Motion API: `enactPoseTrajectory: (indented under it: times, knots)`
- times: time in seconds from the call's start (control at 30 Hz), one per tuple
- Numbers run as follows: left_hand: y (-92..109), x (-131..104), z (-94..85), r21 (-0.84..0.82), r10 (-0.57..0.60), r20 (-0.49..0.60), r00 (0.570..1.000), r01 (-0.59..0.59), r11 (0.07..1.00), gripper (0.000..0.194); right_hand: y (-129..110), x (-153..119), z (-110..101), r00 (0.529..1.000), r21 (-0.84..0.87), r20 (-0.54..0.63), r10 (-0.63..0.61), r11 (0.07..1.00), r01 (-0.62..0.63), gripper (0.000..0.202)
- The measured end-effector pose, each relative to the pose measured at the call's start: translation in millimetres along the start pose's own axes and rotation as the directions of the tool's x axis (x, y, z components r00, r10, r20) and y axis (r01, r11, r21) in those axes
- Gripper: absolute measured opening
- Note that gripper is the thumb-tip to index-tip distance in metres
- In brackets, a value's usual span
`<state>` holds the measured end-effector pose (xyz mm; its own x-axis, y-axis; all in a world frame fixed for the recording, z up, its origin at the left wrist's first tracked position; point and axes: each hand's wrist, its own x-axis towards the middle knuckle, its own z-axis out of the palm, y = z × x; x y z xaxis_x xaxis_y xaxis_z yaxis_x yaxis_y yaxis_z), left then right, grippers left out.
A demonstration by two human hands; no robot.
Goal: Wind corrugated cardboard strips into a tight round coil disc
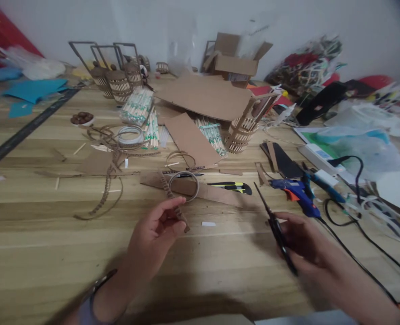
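Note:
My left hand (154, 237) pinches a narrow brown corrugated cardboard strip (168, 187) near its lower end. Just behind the fingertips lies a thin round ring (197, 187). On the right, my right hand (301, 239) is closed around dark scissors (277, 230), whose blades point up and away to the left. A gap separates the scissors from the strip. Between the hands, a small white paper piece (208, 224) rests on the wooden table (200, 271). Beyond it are a flat cardboard strip (216, 194) and a yellow-and-black cutter (234, 187).
A blue glue gun (296, 194) with cables lies right. Curled cardboard strips (107, 194) lie left. Farther back are stick bundles (137, 106), cardboard sheets (203, 97), an open box (237, 65), several lanterns (120, 85) and a bowl of brown balls (82, 119).

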<state>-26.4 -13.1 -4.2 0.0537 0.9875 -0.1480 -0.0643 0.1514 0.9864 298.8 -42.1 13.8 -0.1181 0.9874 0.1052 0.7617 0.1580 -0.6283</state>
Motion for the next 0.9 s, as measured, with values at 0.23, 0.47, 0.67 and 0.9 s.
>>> enactPoseTrajectory:
  times: [0.23, 0.47, 0.67, 0.9]
  knots:
    - [-1.0, -3.5, -2.3, -0.033, 0.08, -0.057, 0.995, -0.082, 0.996, 0.042, -89.1, 33.9, 60.3, 0.942, 0.288, 0.241, -0.234, 0.944, 0.161, 0.083]
    - [0.7, -6.7, 0.7, -0.053, 0.123, -0.181, 0.976, -0.135, 0.989, 0.042, -106.0, 46.3, 80.9, 0.893, 0.285, 0.401, -0.205, 0.954, 0.092, 0.071]
    - [-0.5, -8.8, 2.2, -0.028, 0.105, -0.183, 0.977, -0.112, 0.993, 0.042, -103.7, 44.6, 81.7, 0.869, 0.296, 0.434, -0.238, 0.949, 0.112, 0.062]
    - [0.3, -8.0, 1.1, -0.035, 0.112, -0.187, 0.976, -0.121, 0.992, 0.042, -101.3, 42.9, 81.6, 0.864, 0.295, 0.447, -0.231, 0.95, 0.101, 0.052]
